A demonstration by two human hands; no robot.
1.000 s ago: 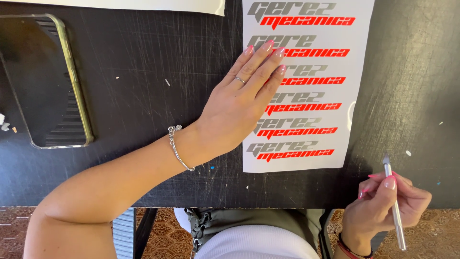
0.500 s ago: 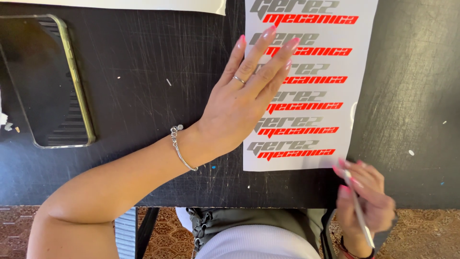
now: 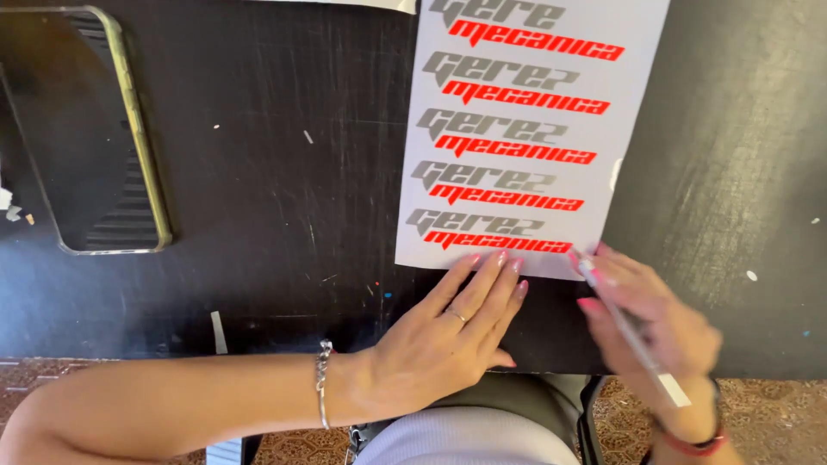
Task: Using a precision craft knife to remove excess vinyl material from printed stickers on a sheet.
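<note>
A white sticker sheet (image 3: 629, 129) with several rows of grey and red lettering lies on the black table (image 3: 276, 215). My left hand (image 3: 448, 340) rests flat on the table, fingertips pressing the sheet's bottom edge; it wears a ring and a silver bracelet (image 3: 323, 392). My right hand (image 3: 663, 331) grips a thin silver craft tool (image 3: 633, 340) like a pen, with its tip touching the sheet's bottom right corner.
A phone in a clear case (image 3: 82, 138) lies at the table's left. Small paper scraps dot the surface, one strip (image 3: 219, 331) near the front edge. Below the edge are my lap and a patterned floor (image 3: 767, 413).
My left hand slid from the sheet's middle down to its bottom edge. My right hand rose from below the table edge and brought the tool's tip to the sheet's corner.
</note>
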